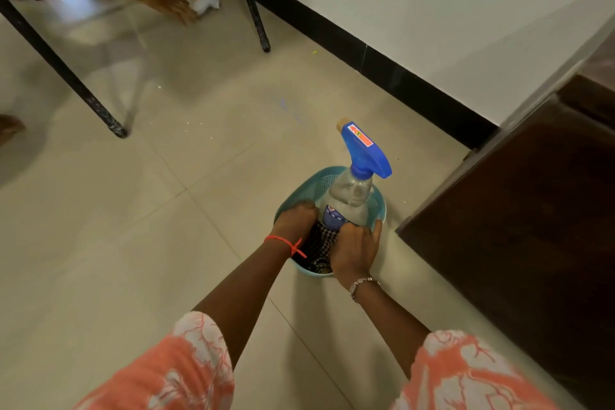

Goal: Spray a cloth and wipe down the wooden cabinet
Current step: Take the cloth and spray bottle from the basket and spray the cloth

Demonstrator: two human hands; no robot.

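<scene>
A clear spray bottle [349,200] with a blue trigger head [366,153] stands upright in a small teal basket [332,178] on the tiled floor. A dark checkered cloth [319,243] lies in the basket in front of the bottle. My left hand [294,220] reaches into the basket's left side, fingers curled and hidden inside. My right hand [354,251] is closed around the bottle's lower part and the cloth; exactly which it grips I cannot tell. The dark wooden cabinet [519,216] stands just right of the basket.
Black metal table legs [86,93] [254,13] stand at the upper left. Another person's hand [173,7] wipes the floor there with a white rag [208,2]. A white wall with a black skirting [366,56] runs diagonally behind the basket.
</scene>
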